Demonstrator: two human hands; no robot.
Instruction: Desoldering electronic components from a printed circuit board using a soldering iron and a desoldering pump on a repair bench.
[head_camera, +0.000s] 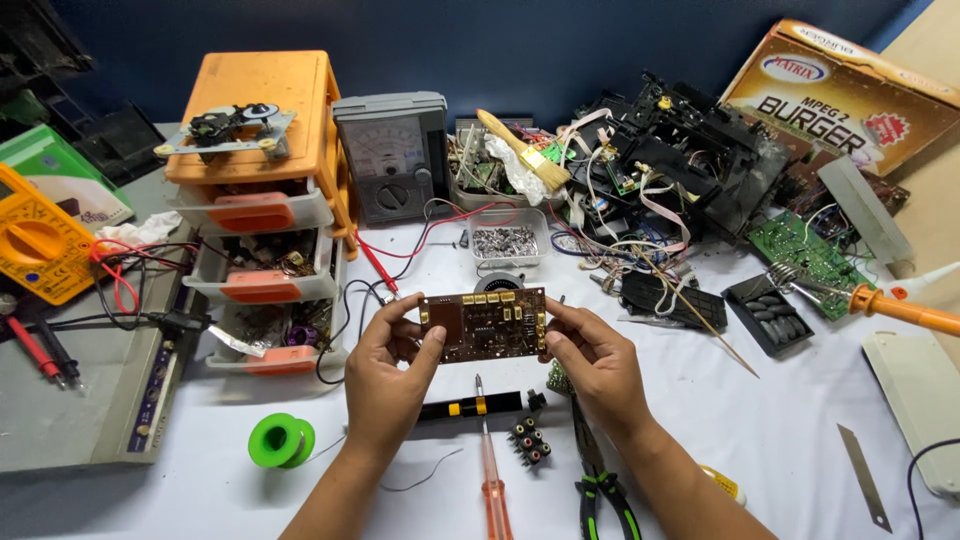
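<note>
Both hands were on the brown circuit board (483, 325), held up off the table (760, 420) roughly level, component side to the camera. Left hand (385, 370) was clamped on the board's left edge, thumb on the front face, fingers behind. Right hand (590, 355) was pinched on the right edge the same way.

Directly under the board: a red-handled screwdriver (490, 470), a black tool with a yellow band (470, 406), a small connector block (530, 440), green-handled pliers (600, 480). Green solder spool (281, 440) sat to the left, soldering iron with an orange handle (900, 308) well off to the right.

Risks as I judged them:
- Grip was edge-only; a slip would drop the board onto the screwdriver tip or pliers, which could bend parts.
- Left thumb sat near the gold components; pressure could stress joints.
- Loose wires and scrap nearby could snag it.
- Bare hands, no visible grounding, so static damage was possible.
</note>
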